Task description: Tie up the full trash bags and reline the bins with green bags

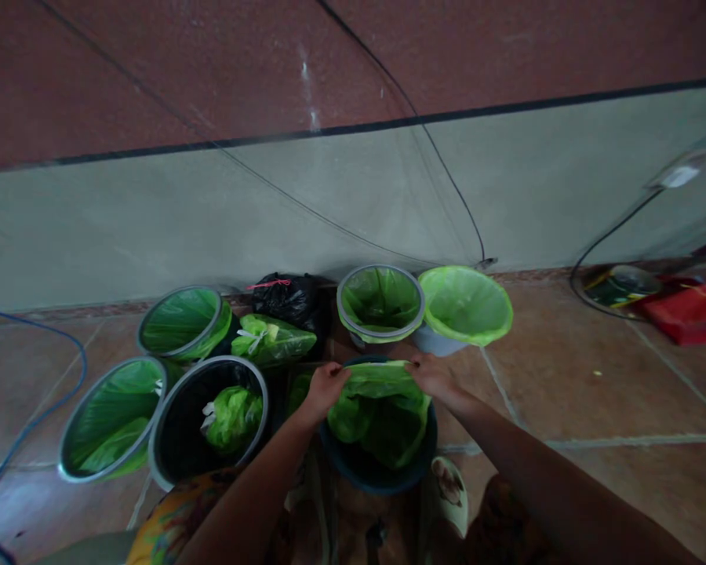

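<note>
A green plastic bag [382, 383] is stretched between my two hands over a dark bin [382, 488] that stands at my feet. My left hand [328, 386] pinches the bag's upper edge on the left. On the right, my right hand [431, 375] is closed on the same edge. The bag's lower part hangs inside the bin, its mouth facing me. Just beyond my hands stand a grey-rimmed bin [381, 339] with a green liner and a pale bin [438, 342] with a lighter green liner folded over its rim.
Several grey-rimmed bins crowd the left, including a black one [170, 408] holding a green bundle [235, 420]. A tied green bag [276, 342] and a black bag [291, 302] lie behind. A blue hose [74, 400] curves at far left; a red dustpan-like object [682, 314] lies at right.
</note>
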Tool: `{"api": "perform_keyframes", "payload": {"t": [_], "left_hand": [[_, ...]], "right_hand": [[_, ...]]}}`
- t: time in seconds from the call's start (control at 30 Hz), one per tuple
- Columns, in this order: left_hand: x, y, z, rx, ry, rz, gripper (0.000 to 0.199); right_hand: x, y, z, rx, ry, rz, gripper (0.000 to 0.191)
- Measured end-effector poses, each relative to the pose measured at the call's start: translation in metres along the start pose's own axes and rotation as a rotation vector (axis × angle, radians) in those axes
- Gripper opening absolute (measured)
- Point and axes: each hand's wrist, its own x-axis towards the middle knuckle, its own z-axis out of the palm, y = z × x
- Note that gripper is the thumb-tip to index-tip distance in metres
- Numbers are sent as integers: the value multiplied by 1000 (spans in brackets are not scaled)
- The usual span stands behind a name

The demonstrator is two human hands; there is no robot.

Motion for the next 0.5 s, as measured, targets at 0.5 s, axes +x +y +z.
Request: {"api": "perform_keyframes", "payload": {"t": [0.5], "left_hand": [[43, 10, 11, 559, 139, -273, 31]], "right_hand": [[43, -1, 26, 127, -13, 134, 30]]}}
